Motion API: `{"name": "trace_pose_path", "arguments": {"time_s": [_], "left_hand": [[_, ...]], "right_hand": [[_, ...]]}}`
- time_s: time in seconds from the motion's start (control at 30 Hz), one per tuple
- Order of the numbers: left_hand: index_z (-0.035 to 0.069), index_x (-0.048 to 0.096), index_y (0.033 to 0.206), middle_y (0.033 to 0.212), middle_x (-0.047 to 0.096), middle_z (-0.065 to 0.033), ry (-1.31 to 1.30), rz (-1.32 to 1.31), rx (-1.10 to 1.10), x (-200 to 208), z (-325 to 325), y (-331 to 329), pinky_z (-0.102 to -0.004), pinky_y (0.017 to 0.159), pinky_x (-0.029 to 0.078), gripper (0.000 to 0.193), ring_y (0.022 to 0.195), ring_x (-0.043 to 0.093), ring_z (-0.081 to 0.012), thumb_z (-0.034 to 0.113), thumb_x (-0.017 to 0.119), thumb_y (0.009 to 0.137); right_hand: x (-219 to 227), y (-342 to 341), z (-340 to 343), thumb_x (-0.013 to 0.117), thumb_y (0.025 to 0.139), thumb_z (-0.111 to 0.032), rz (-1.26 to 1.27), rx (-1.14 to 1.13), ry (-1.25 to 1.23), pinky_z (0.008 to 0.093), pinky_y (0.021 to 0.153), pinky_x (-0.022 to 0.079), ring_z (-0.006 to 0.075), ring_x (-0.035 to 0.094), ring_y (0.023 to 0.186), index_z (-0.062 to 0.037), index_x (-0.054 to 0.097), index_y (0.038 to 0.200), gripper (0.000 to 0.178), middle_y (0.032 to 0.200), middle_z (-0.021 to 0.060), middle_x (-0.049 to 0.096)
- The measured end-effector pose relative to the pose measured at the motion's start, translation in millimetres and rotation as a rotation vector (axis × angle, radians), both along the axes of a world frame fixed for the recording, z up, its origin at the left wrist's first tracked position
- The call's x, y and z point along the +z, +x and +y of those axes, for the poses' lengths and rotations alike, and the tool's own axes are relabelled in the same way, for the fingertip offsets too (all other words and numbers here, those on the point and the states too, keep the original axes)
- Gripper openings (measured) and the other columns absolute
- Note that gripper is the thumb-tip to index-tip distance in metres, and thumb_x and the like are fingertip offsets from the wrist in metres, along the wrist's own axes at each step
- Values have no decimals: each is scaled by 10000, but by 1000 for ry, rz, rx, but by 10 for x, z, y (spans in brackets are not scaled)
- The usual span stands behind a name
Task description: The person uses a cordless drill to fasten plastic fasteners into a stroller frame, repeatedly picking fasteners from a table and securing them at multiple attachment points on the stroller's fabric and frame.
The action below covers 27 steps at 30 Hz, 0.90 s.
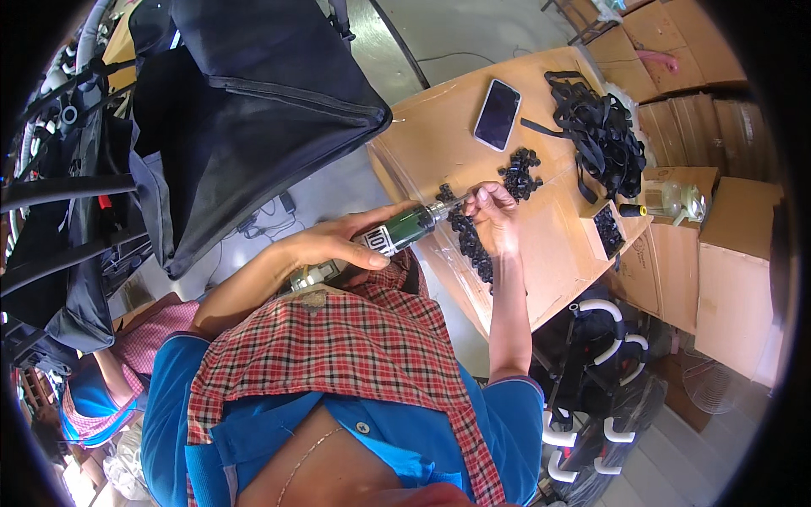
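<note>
My left hand (pixel 342 241) is wrapped round the body of a green power screwdriver (pixel 412 228), held level in front of my checked apron (pixel 321 346). Its metal nose points right, toward my right hand (pixel 497 221). There the thumb and fingers are pinched together at the driver's tip. Whatever they hold is too small to make out. Just beneath this hand a heap of small black parts (pixel 470 247) lies on the cardboard-covered table (pixel 439 110). A second cluster of black pieces (pixel 520 175) sits slightly beyond my right fingers.
A phone (pixel 498 115) and a tangle of black straps (pixel 601 139) lie farther back on the table. An open small box (pixel 608 230) holds more black parts. Black zipped fabric (pixel 262 110) hangs at left. Another person (pixel 101 397) is at lower left; cartons (pixel 735 270) stand right.
</note>
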<state>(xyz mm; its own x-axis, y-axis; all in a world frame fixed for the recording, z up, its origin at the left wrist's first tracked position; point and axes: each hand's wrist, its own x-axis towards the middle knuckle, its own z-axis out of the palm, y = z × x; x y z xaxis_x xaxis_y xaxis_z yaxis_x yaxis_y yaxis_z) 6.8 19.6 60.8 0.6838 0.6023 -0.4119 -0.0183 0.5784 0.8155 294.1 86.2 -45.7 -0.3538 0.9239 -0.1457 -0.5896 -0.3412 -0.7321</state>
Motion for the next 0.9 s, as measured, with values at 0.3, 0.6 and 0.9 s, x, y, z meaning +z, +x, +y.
{"name": "trace_pose_path", "arguments": {"time_s": [0.3, 0.6, 0.9], "left_hand": [[60, 168, 1511, 789, 607, -76, 35, -37, 64, 47, -29, 60, -248, 532, 474, 1015, 579, 594, -126, 331, 761, 732], [96, 169, 1517, 730, 596, -64, 6, -61, 71, 77, -35, 60, -256, 516, 478, 1003, 556, 591, -129, 300, 763, 735], [117, 227, 1512, 1092, 584, -90, -14, 17, -14, 92, 23, 1, -283, 838, 442, 995, 916, 575, -153, 388, 780, 731]], "right_hand": [[132, -112, 5, 610, 923, -122, 90, 56, -127, 301, 653, 548, 197, 667, 704, 3, 630, 948, 129, 883, 142, 675], [174, -125, -13, 584, 941, -131, 123, 18, -116, 315, 657, 578, 210, 685, 723, 19, 623, 942, 155, 873, 156, 678], [278, -124, -27, 614, 928, -136, -199, -3, -11, 329, 626, 576, 209, 673, 651, 33, 623, 904, 171, 773, 156, 677]]}}
